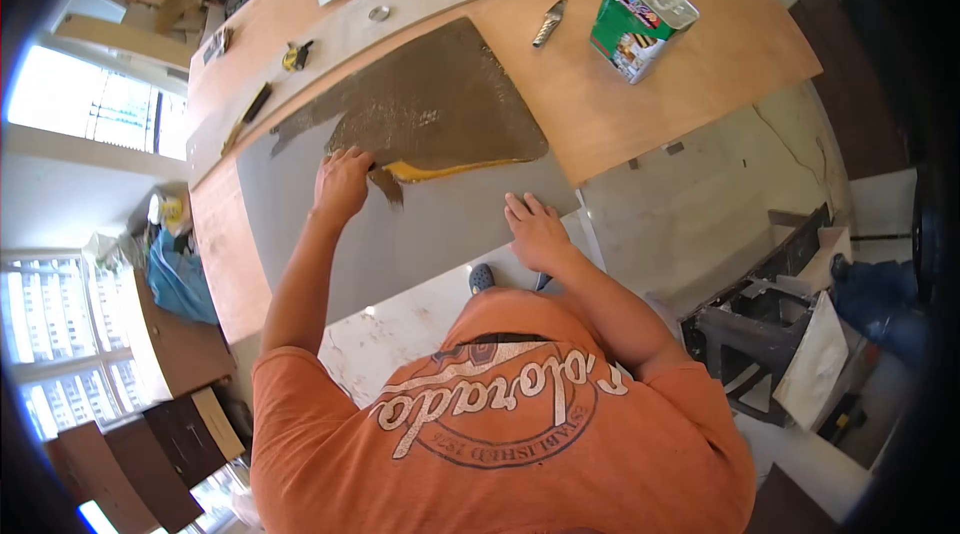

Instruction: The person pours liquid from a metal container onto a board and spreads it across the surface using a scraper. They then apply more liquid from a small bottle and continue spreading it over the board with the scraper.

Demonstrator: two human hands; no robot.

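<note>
A grey sheet [400, 244] lies on the wooden board, its upper part coated with wet brown glue [430, 94]. A yellowish band of glue [460, 171] runs along the coating's lower edge. My left hand [345, 181] is at that edge, its fingers closed round something small and dark that I cannot make out. Beside it, a short brown smear points down the sheet. Near the sheet's right edge, my right hand [537, 229] rests with its fingers spread, holding nothing.
A green and white can [640, 24] stands at the upper right, with a knife-like tool [549, 23] left of it. A tape roll [379, 14], a yellow tool [296, 56] and a dark-handled tool [257, 104] lie farther left. Dark furniture parts [750, 334] are at the lower right.
</note>
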